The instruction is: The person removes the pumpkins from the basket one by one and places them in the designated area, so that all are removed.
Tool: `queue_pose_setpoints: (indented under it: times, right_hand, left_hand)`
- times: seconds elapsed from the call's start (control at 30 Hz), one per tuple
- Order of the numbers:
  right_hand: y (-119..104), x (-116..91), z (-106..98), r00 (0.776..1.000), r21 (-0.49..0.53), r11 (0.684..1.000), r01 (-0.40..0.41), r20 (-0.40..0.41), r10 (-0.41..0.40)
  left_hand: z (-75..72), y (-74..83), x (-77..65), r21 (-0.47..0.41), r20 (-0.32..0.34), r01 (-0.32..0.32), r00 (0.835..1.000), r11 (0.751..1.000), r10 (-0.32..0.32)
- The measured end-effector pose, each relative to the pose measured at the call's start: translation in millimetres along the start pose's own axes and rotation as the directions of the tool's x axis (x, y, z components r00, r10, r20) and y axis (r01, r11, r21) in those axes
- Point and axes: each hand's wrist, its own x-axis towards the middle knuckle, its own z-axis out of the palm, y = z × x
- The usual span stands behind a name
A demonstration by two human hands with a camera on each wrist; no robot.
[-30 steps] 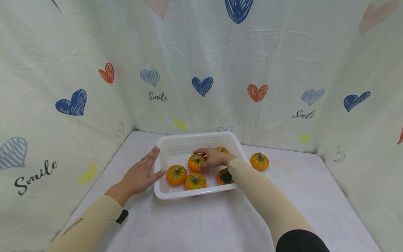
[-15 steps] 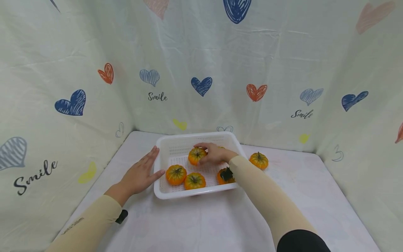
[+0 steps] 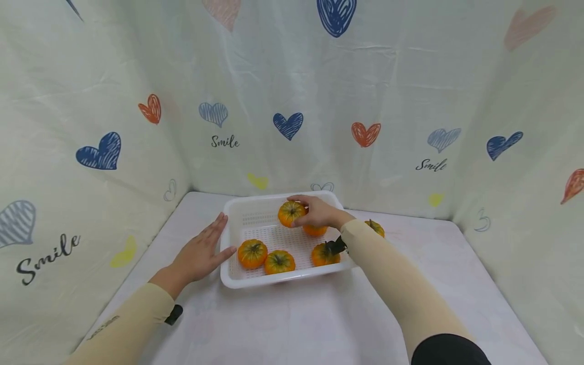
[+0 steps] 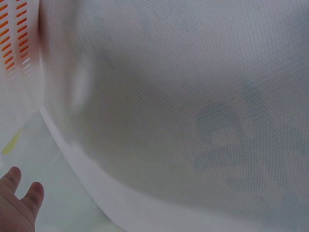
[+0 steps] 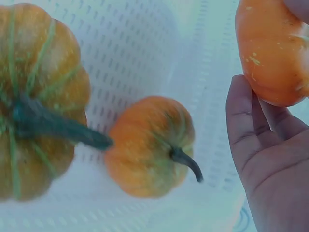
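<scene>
One white rectangular plastic basket (image 3: pixel 274 279) with perforated walls and bottom is standing, in the head view, on a smooth white tablecloth (image 3: pixel 246 324). A pale fabric backdrop (image 3: pixel 328 76) printed with hearts is hanging behind. The left hand (image 3: pixel 201 256) is lying at the basket's left edge, palm down, its thumb spread away from the straight fingers. The right hand (image 3: pixel 317 212) is reaching in from the right side, in a beige sleeve (image 3: pixel 388 274), and is pinching a round, ribbed orange pumpkin with yellow-green streaks (image 3: pixel 291 213) between thumb and fingers, over the rear part of the basket. Four other orange pumpkins (image 3: pixel 252 253) are resting inside: two at the front left, one at the front right and one partly hidden behind the right hand. A separate orange pumpkin (image 3: pixel 376 227) is lying outside, partly covered by the sleeve.

In the left wrist view, two fingertips of the left hand are showing apart at the lower left; orange colour is appearing through the slots of the basket wall.

In the right wrist view, the fingers are supporting the glossy held pumpkin, while two pumpkins with dark, curved stems are sitting in the basket.
</scene>
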Motion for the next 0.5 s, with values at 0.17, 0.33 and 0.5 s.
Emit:
queue_pose_setpoints:
  times: [0.17,0.33,0.5]
  right_hand:
    - [-1,-5,-11,0.999,0.042,0.999,-0.013,-0.03,0.014]
    - [-3,-14,-20,0.999,0.071,0.997,-0.006,-0.044,0.009]
    - [-3,-24,-28,0.999,0.088,0.996,0.0,-0.052,0.004]
  left_hand:
    - [-0.9,-1.5,0.6,0.005,0.0,-0.007,1.0,1.0,0.007]
    - [-1.3,-1.0,0.2,-0.003,0.002,-0.002,1.0,1.0,0.002]
    - [-2.0,-0.4,0.3,-0.001,0.002,0.003,1.0,1.0,-0.003]
